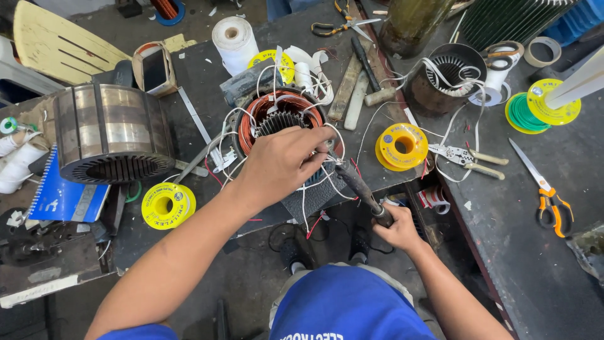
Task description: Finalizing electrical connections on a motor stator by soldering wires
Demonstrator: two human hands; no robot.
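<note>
Here, two hands point(283, 160), one stator point(281, 113).

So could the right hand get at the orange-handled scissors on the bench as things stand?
Probably not at once: the right hand is closed on a soldering iron. The path to the orange-handled scissors looks free.

Stator point(280, 116) with copper windings, white leads splaying out, flat on bench; dark-handled soldering iron point(358, 186) (tip at leads) angled alongside.

Glossy copper windings point(277, 104), dull grey steel stator core point(110, 132) (laminated), shiny yellow plastic spool point(167, 205), worn dark metal bench point(541, 264)
</note>
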